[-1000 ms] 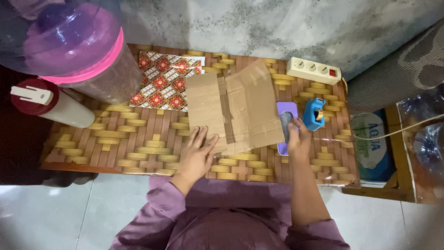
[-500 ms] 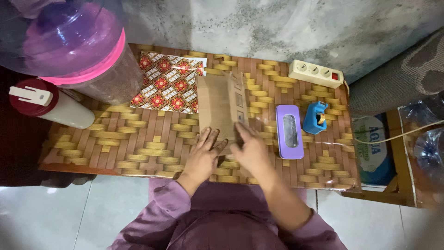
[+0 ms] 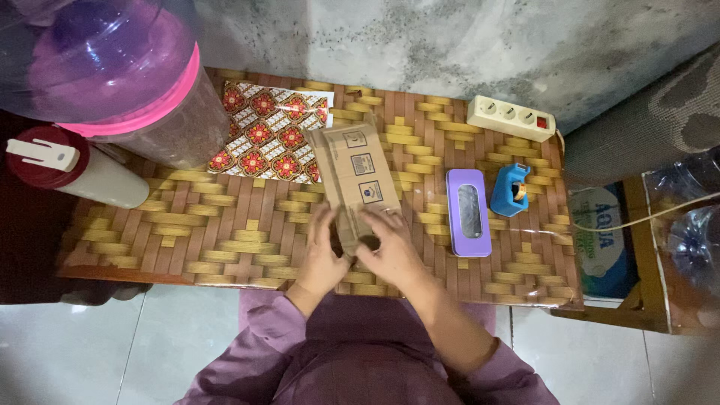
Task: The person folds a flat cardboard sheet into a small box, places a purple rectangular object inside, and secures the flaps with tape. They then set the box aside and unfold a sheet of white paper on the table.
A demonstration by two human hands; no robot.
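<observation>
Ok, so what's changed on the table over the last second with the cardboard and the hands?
The flattened brown cardboard box has been folded from an open spread into a narrow strip. The right hand left the purple rectangular case and came across to the cardboard's near end, where the left hand also presses. The blue tape dispenser, white power strip and patterned red sheet stayed put.

One cardboard box (image 3: 354, 176), one purple case (image 3: 468, 212), one tape dispenser (image 3: 511, 189), perhaps two jars (image 3: 127, 82).

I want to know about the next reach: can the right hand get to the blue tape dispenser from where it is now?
Probably yes. The right hand rests on the folded cardboard, and only the flat purple case lies between it and the blue tape dispenser.
</observation>
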